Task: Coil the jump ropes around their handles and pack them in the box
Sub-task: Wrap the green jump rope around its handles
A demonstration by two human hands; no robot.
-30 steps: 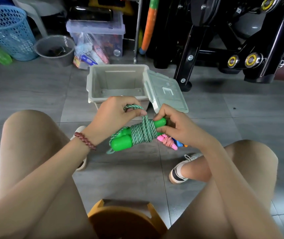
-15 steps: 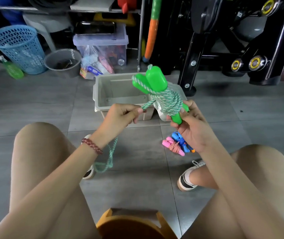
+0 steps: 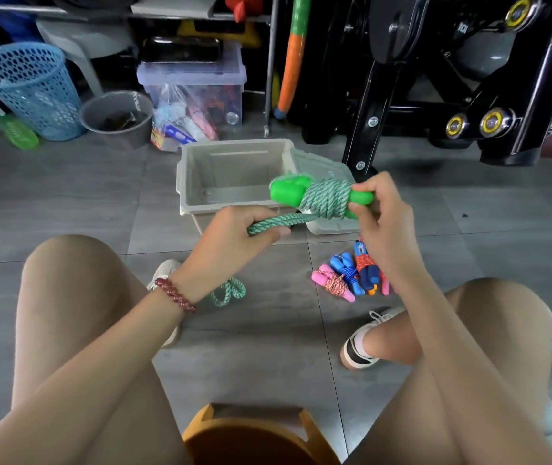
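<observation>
Green jump rope [image 3: 326, 199]: our right hand [image 3: 382, 216] pinches its handles steady while our left hand [image 3: 234, 229] grips the tail taut for winding.

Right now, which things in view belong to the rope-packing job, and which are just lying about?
Job: green jump rope, right hand gripping its handles, left hand gripping its loose end; open box; its lid; coiled ropes on the floor.
Lying about: blue basket, grey bucket, clear storage bin, green bottle, black exercise machine.
</observation>
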